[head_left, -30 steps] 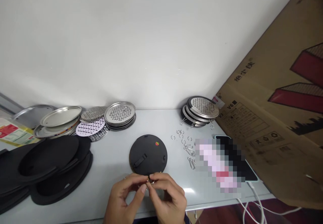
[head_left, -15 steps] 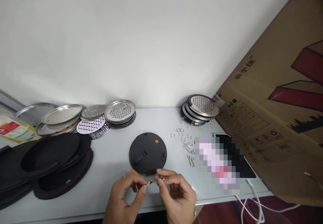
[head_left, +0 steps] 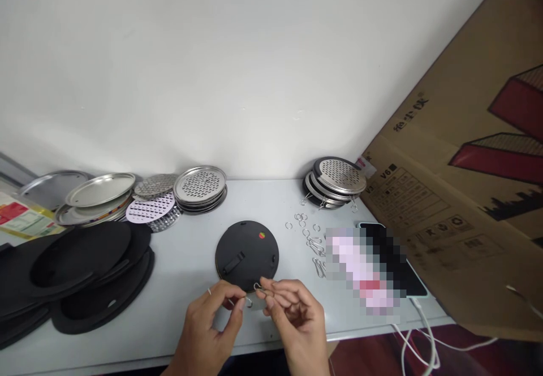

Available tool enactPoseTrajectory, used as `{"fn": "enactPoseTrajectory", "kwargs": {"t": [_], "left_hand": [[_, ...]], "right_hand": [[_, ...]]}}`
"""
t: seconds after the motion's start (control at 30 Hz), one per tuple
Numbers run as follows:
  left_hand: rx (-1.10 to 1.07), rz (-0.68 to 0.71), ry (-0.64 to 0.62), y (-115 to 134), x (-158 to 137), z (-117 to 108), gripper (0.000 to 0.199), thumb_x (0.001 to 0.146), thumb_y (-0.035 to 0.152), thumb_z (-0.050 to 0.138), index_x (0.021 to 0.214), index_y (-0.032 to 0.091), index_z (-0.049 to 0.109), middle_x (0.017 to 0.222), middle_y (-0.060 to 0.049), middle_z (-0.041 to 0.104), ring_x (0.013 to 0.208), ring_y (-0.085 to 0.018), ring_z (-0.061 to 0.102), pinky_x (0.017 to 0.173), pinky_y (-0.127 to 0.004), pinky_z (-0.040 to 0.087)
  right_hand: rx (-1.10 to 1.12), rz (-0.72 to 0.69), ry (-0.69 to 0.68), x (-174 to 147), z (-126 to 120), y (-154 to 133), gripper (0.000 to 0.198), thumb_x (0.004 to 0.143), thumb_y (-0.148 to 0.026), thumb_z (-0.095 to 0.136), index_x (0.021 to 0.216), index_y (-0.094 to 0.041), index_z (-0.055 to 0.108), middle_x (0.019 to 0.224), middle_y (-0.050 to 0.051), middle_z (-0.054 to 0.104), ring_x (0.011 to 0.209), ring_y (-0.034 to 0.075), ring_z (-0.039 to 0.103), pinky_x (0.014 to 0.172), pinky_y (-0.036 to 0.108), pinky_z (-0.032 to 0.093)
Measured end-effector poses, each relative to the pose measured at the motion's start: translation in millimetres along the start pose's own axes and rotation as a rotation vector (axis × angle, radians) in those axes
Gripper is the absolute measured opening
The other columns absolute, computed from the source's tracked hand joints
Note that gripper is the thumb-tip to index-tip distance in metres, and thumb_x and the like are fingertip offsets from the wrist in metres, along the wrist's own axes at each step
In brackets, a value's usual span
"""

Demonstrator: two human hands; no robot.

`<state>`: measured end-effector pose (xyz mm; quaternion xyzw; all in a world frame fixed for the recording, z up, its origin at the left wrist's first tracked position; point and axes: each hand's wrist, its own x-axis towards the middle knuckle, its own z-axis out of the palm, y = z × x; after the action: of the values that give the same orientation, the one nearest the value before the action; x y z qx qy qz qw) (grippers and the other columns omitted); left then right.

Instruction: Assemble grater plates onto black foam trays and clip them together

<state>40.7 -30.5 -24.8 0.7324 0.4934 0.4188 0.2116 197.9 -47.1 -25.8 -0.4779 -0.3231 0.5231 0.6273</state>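
Note:
Between thumb and forefinger, my left hand [head_left: 214, 319] pinches a small metal ring [head_left: 249, 302], whose curved edge pokes out past the fingertips. Opposite it, my right hand [head_left: 294, 319] grips a thin wire clip [head_left: 257, 286]; its looped end shows, and the fingers cover the rest. The two metal pieces are apart. Just beyond both hands lies a round black disc [head_left: 248, 257] with a coloured sticker and a raised tab. Right of the disc are several loose rings [head_left: 301, 217] and wire clips [head_left: 318, 267].
Round graters with clips [head_left: 341, 175] are stacked at the back right. More graters [head_left: 200, 185] and metal discs [head_left: 102, 189] stand back left, with black discs [head_left: 80, 257] in front. A phone [head_left: 384, 257] with a white cable [head_left: 428, 331] lies beside a cardboard box [head_left: 458, 206].
My hands have moved slightly apart and turned, so the ring and the clip's loop show more clearly. The camera view has shifted slightly.

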Motion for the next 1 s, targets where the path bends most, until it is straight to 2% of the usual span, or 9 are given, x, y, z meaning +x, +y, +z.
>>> {"fn": "enactPoseTrajectory", "kwargs": {"t": [0.17,0.27,0.43,0.77,1.0], "left_hand": [[0.056,0.05,0.011,-5,1,3,0.014,0.085,0.011,0.06,0.087,0.025,0.063,0.07,0.006,0.069,0.058,-0.01,0.064,0.06,-0.019,0.052],[0.052,0.039,-0.014,-6,3,4,0.013,0.084,0.011,0.06,0.081,0.024,0.062,0.066,0.007,0.067,0.055,-0.009,0.061,0.057,-0.018,0.05],[0.008,-0.002,-0.052,-7,6,6,0.013,0.085,0.012,0.058,0.078,0.023,0.062,0.064,0.006,0.066,0.053,-0.009,0.06,0.055,-0.019,0.05],[-0.065,-0.064,-0.073,-7,9,9,0.013,0.085,0.015,0.062,0.075,0.021,0.066,0.064,0.004,0.069,0.054,-0.01,0.063,0.055,-0.019,0.051],[-0.113,-0.063,-0.05,-7,9,9,0.016,0.086,0.015,0.064,0.071,0.02,0.064,0.066,0.003,0.071,0.055,-0.01,0.063,0.055,-0.019,0.051]], "right_hand": [[-0.089,-0.09,-0.136,3,-8,6,0.012,0.085,-0.028,0.077,0.091,-0.018,0.075,0.096,0.014,0.08,0.087,0.026,0.079,0.079,0.034,0.065],[-0.182,-0.199,-0.123,4,-9,8,0.002,0.082,-0.019,0.078,0.082,-0.019,0.076,0.089,0.01,0.081,0.085,0.023,0.078,0.078,0.029,0.064],[-0.255,-0.306,-0.14,4,-7,4,0.008,0.082,-0.013,0.075,0.081,-0.02,0.078,0.085,0.01,0.08,0.081,0.022,0.077,0.072,0.028,0.064],[-0.314,-0.388,-0.109,4,-7,-1,0.014,0.084,-0.01,0.071,0.083,-0.022,0.078,0.081,0.008,0.079,0.079,0.021,0.077,0.067,0.026,0.062],[-0.311,-0.359,-0.102,3,-9,-3,0.011,0.084,-0.012,0.071,0.082,-0.021,0.076,0.075,0.006,0.077,0.065,0.018,0.072,0.06,0.024,0.058]]}}
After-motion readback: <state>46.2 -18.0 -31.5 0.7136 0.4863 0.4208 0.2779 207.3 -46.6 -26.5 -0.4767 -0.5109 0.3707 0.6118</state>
